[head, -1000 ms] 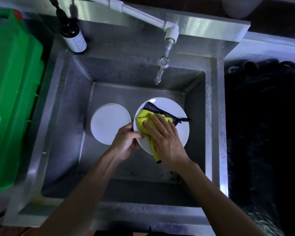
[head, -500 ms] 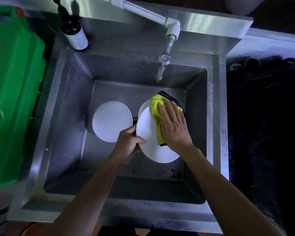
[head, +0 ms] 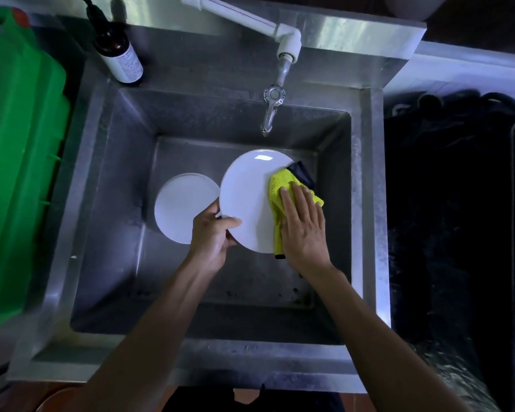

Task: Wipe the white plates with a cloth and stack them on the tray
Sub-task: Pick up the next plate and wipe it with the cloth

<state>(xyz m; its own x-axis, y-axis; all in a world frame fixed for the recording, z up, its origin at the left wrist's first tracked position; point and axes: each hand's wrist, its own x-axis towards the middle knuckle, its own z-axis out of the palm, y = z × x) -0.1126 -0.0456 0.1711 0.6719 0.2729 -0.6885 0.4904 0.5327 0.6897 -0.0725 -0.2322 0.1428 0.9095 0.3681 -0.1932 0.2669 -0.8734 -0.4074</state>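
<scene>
Over the steel sink I hold a white plate tilted toward me. My left hand grips its lower left rim, thumb on the face. My right hand lies flat with straight fingers on a yellow cloth with a dark edge, pressing it against the plate's right side. A second white plate rests on the sink floor to the left, partly behind the held plate. No tray is recognisable.
A tap on a white pipe hangs over the sink's back. A dark pump bottle stands at the back left corner. A green plastic container fills the left side. On the right lies a dark basin.
The plate has turned to face me more fully. My right hand and the cloth have slid from the plate's top right down to its right edge.
</scene>
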